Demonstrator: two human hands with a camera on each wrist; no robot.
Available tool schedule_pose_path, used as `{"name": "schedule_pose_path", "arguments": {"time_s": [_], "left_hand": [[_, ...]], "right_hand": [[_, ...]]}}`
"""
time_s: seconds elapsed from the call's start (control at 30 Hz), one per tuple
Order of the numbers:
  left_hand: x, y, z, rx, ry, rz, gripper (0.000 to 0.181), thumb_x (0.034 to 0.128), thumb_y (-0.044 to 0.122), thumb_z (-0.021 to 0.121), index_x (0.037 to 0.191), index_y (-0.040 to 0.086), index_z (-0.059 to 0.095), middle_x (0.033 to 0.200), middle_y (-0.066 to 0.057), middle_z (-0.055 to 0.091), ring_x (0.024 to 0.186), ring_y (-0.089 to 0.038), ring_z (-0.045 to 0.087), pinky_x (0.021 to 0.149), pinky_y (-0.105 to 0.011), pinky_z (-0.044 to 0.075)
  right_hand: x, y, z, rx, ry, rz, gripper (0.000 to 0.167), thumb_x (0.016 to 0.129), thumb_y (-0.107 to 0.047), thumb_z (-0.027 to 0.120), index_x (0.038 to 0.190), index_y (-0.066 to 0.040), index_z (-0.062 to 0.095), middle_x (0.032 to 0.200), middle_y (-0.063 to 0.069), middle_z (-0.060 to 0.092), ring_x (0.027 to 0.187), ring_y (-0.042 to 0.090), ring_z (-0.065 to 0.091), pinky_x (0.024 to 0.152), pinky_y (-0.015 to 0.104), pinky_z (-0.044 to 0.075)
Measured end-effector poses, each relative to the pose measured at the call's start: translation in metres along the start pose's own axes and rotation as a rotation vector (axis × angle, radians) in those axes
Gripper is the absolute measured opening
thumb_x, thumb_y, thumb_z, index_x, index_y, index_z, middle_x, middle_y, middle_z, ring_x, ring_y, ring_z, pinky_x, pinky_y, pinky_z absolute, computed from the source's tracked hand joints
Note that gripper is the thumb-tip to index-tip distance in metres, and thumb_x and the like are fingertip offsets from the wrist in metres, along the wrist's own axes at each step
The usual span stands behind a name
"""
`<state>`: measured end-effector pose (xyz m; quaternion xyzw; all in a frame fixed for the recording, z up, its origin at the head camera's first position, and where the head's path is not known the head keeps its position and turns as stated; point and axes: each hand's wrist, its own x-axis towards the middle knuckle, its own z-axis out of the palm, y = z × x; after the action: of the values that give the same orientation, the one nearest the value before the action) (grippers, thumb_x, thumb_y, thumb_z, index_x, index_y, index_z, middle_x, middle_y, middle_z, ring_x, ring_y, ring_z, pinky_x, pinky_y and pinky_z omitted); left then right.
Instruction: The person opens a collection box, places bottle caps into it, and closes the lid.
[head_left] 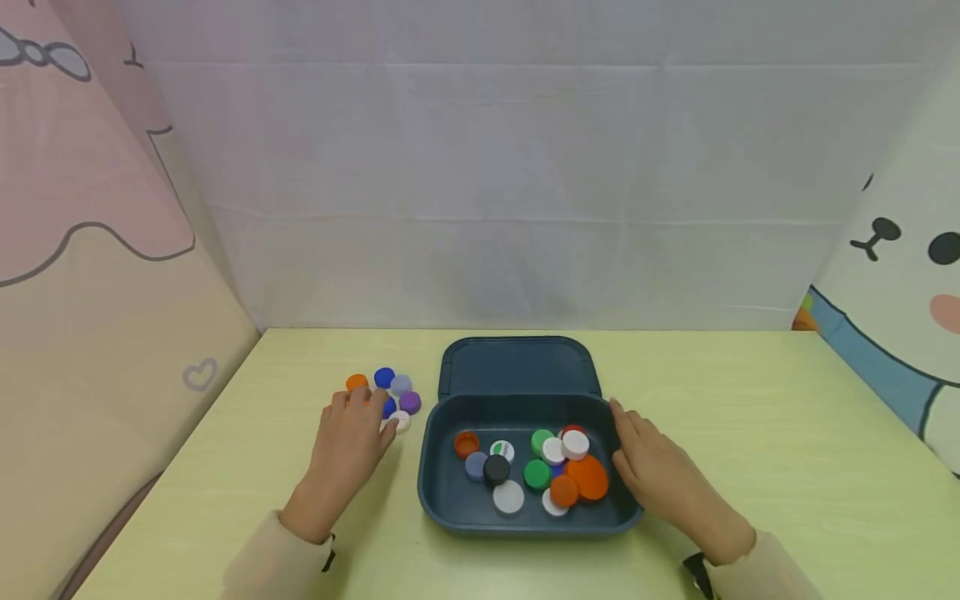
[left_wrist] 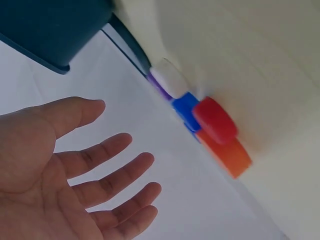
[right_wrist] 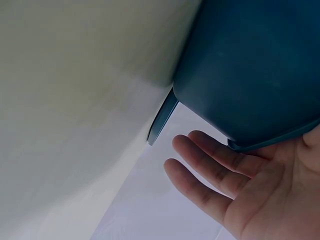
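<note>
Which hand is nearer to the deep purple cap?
Left. The left hand is close by, just to the left of the deep purple cap; the right hand is across the open box, at its right edge.

Table (head_left: 787, 433): pale yellow-green top, faintly grained.
Container (head_left: 525, 532): dark blue, upright, at the centre of the visible top.
Lid (head_left: 521, 367): dark blue, just beside the container at its twelve o'clock.
Caps (head_left: 410, 402): clustered at the container's ten o'clock; orange, blue, lavender, purple and white visible.

There's 1 box (head_left: 459, 496), 1 lid (head_left: 520, 367), min. 14 caps (head_left: 537, 474) inside & 7+ outside.
</note>
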<state>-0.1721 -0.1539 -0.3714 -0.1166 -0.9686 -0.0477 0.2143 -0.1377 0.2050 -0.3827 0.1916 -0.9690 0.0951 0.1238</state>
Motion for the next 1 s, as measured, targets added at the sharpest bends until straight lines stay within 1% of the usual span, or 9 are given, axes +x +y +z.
{"name": "schedule_pose_path", "arguments": {"time_s": [0.13,0.27,0.4,0.5,0.63,0.83,1.0], "left_hand": [[-0.002,-0.011,0.004,0.01,-0.02,-0.041,0.023,0.0766,0.018,0.07,0.088,0.001,0.058,0.084,-0.017,0.057,0.084,-0.041,0.055,0.067,-0.048,0.047],[-0.004,-0.018,0.004,0.025,-0.052,-0.089,0.021,0.0778,0.018,0.068,0.082,0.0,0.057,0.077,-0.017,0.055,0.075,-0.039,0.053,0.061,-0.046,0.047],[-0.005,-0.022,0.003,0.049,-0.129,-0.143,0.025,0.0796,0.022,0.067,0.082,-0.001,0.057,0.075,-0.017,0.054,0.07,-0.037,0.051,0.059,-0.044,0.046],[-0.007,-0.024,0.004,0.074,-0.185,-0.173,0.029,0.0805,0.026,0.067,0.083,-0.001,0.057,0.075,-0.017,0.054,0.068,-0.034,0.049,0.058,-0.042,0.046],[-0.008,-0.027,0.006,0.104,-0.216,-0.177,0.033,0.0796,0.029,0.068,0.082,-0.002,0.056,0.072,-0.017,0.053,0.064,-0.031,0.047,0.055,-0.039,0.045],[-0.008,-0.028,0.006,0.094,-0.247,-0.183,0.035,0.0785,0.03,0.07,0.082,-0.002,0.056,0.069,-0.016,0.052,0.061,-0.029,0.045,0.053,-0.037,0.043],[-0.008,-0.028,0.006,0.086,-0.309,-0.189,0.036,0.0778,0.031,0.07,0.083,-0.003,0.057,0.069,-0.015,0.051,0.062,-0.028,0.044,0.054,-0.036,0.042]], "right_hand": [[0.0,0.0,0.0,0.001,0.001,-0.003,0.053,0.086,-0.01,0.055,0.131,0.01,0.036,0.115,0.022,0.053,0.102,0.031,0.054,0.086,0.044,0.048],[0.0,0.0,0.0,0.0,0.008,-0.012,0.053,0.086,-0.009,0.055,0.131,0.011,0.036,0.114,0.022,0.053,0.101,0.031,0.054,0.086,0.044,0.048],[0.0,0.0,0.001,-0.005,0.015,-0.017,0.052,0.086,-0.009,0.054,0.131,0.01,0.036,0.113,0.021,0.053,0.1,0.03,0.054,0.085,0.044,0.048],[-0.001,0.0,0.001,-0.006,0.017,-0.017,0.052,0.086,-0.009,0.054,0.131,0.01,0.036,0.114,0.021,0.053,0.101,0.031,0.054,0.085,0.044,0.048],[-0.001,0.0,0.001,-0.002,0.017,-0.017,0.052,0.086,-0.009,0.054,0.13,0.01,0.036,0.114,0.022,0.053,0.102,0.032,0.054,0.085,0.045,0.048],[-0.002,0.0,0.0,0.0,0.015,-0.014,0.052,0.086,-0.01,0.054,0.131,0.01,0.036,0.115,0.022,0.053,0.103,0.032,0.054,0.087,0.045,0.047],[-0.001,0.0,0.0,0.001,0.008,-0.009,0.052,0.086,-0.01,0.054,0.131,0.01,0.036,0.115,0.023,0.053,0.103,0.032,0.054,0.087,0.045,0.047]]}}
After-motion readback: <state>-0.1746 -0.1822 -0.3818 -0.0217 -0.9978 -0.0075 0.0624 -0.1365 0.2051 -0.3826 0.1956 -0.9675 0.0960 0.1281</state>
